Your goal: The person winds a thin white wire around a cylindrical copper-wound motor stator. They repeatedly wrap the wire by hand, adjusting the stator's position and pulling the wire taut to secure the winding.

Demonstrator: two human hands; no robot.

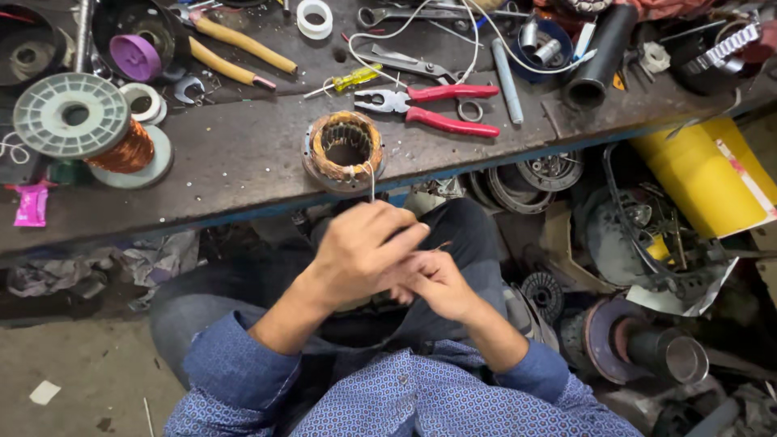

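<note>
both hands work over the lap: the left hand (pixel 360 251) pinches a thin wire (pixel 372 184) that runs up to the motor stator (pixel 346 150) at the workbench (pixel 243 174) edge; the right hand (pixel 433 283) is closed on a wire end. the wire looks springy and easily kinked, best held near its tip. the stator looks heavy, its copper winding delicate.

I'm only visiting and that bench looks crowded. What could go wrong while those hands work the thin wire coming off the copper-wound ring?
1. The wound ring sits at the very edge of the bench; a tug on the thin wire pinched by the left hand might pull it off.
2. The fine wire could kink or snap between the left hand and the right hand.
3. The red pliers lie close by and may snag loose wire.
</note>
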